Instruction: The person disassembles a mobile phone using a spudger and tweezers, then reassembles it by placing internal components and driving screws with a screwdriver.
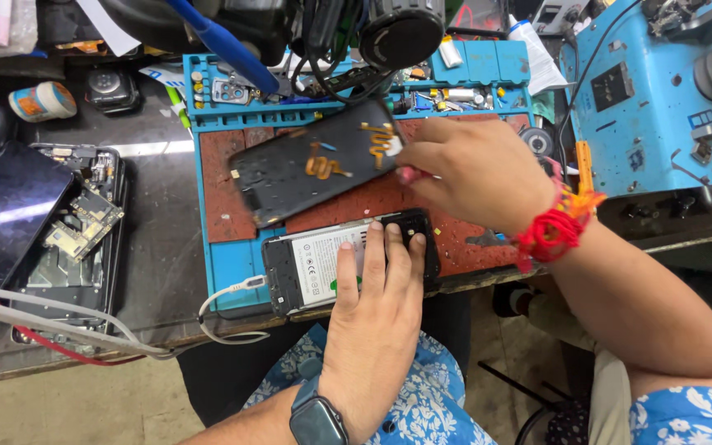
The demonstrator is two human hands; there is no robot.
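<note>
On our dark workbench (158, 247) we list: blue repair mat (232, 264), opened phone (311, 268) with white cable (224, 301), dismantled phone (76, 222), tape roll (41, 100), blue machine (653, 99).

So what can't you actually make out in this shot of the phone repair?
- Opened phone, head view: the left hand covers its right part.
- Lifted dark panel: motion-blurred, so its orange ribbon cables lack detail.
- Right hand: its fingertips are blurred, so its grip on the panel's edge is unclear.
- Small parts in the blue mat tray: too small, partly behind the dark equipment at the top edge.
</note>
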